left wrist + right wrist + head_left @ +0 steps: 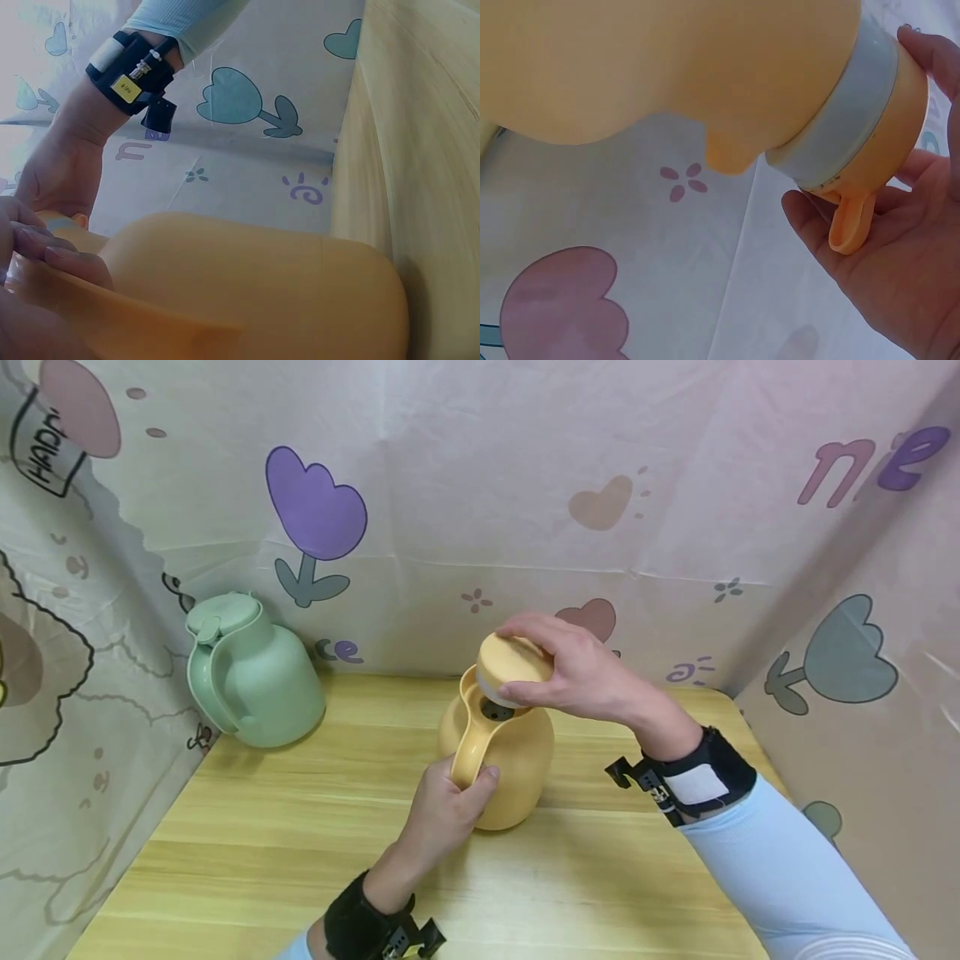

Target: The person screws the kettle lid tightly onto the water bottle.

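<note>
A yellow thermos jug [517, 768] stands on the wooden table. My left hand [442, 806] grips its handle [472, 747], fingers wrapped round it and thumb along the side. Over the jug's mouth my right hand [577, 668] holds the yellow lid [513, 658], tilted, thumb and fingers on opposite sides of it. Part of the dark opening [495, 711] shows beneath the lid. In the right wrist view the lid has a pale grey band [844, 105] and a small loop tab [853, 223], and it overlaps the jug's rim.
A green thermos jug [258, 672] with its lid on stands at the back left of the table [300, 860]. Printed cloth walls [465, 485] rise behind the table and at both sides. Each wrist carries a black strap [701, 777] with a small mount.
</note>
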`<state>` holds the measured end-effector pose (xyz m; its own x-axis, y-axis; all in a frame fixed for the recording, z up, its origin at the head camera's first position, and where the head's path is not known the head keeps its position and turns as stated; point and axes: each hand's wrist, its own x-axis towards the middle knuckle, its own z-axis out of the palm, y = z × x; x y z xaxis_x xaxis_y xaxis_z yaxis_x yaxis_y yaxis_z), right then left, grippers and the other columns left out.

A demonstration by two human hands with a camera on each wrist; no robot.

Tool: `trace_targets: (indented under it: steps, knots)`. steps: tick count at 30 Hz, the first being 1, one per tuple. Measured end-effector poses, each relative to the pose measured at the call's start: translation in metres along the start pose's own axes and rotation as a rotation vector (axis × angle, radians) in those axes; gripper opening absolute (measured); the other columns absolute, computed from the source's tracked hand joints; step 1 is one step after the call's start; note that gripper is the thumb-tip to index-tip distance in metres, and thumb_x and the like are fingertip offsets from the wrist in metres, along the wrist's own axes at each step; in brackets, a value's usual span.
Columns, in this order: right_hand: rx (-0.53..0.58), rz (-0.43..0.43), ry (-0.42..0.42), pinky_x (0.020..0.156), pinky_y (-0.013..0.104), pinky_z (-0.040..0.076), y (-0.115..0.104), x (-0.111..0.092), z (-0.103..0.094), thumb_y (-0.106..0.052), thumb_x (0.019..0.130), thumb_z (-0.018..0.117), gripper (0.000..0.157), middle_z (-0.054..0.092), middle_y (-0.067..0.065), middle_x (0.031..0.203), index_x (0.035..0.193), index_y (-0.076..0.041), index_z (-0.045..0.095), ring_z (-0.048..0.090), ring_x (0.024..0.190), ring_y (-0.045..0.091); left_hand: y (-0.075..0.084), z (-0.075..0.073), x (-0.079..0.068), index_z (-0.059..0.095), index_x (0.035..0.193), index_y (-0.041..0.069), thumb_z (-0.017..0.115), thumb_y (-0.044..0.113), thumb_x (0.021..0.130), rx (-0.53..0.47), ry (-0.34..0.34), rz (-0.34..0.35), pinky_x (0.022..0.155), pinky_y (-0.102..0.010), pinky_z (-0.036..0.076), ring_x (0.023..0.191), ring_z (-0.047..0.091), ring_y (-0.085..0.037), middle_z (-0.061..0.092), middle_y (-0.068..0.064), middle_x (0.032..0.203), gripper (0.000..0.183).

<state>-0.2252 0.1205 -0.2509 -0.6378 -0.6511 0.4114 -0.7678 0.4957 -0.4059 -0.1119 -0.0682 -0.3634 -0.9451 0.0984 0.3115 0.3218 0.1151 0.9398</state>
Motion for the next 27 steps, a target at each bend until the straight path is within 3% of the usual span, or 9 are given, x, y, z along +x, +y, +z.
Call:
trace_targets:
  steps: [3, 8, 15, 27]
  knots:
    - [-0.018, -0.016, -0.029, 0.086, 0.034, 0.048, -0.004, 0.004, 0.001, -0.050, 0.079, 0.074, 0.061, 0.056, -0.007, 0.127, 0.129, -0.021, 0.055, 0.053, 0.105, 0.010, 0.008, 0.000, -0.001, 0.048, 0.062, 0.006, 0.061, 0.007, 0.090, 0.016, 0.008, -0.019, 0.040, -0.022, 0.030, 0.044, 0.036, -0.007, 0.039, -0.001, 0.051, 0.030]
    - [-0.037, -0.020, -0.067, 0.082, 0.032, 0.048, -0.008, 0.009, 0.007, -0.051, 0.078, 0.074, 0.060, 0.055, -0.008, 0.126, 0.128, -0.022, 0.056, 0.052, 0.104, 0.008, -0.016, 0.001, 0.002, 0.050, 0.063, 0.010, 0.063, 0.011, 0.090, 0.025, 0.018, -0.017, 0.041, -0.022, 0.030, 0.043, 0.038, -0.010, 0.041, -0.002, 0.051, 0.031]
    - [-0.059, 0.005, -0.094, 0.078, 0.030, 0.048, -0.004, 0.006, 0.015, -0.051, 0.077, 0.076, 0.060, 0.055, -0.010, 0.123, 0.125, -0.022, 0.056, 0.053, 0.097, 0.008, -0.020, 0.002, 0.003, 0.049, 0.064, 0.010, 0.064, 0.017, 0.091, 0.007, 0.009, 0.016, 0.040, -0.023, 0.032, 0.043, 0.040, -0.011, 0.043, -0.002, 0.051, 0.031]
    - [-0.117, -0.045, -0.130, 0.091, 0.031, 0.046, -0.007, 0.004, 0.017, -0.053, 0.079, 0.072, 0.062, 0.054, -0.008, 0.127, 0.127, -0.018, 0.056, 0.048, 0.113, 0.006, -0.022, 0.001, 0.003, 0.049, 0.064, 0.010, 0.064, 0.015, 0.091, 0.005, 0.007, -0.006, 0.040, -0.022, 0.030, 0.043, 0.039, -0.011, 0.042, -0.002, 0.051, 0.031]
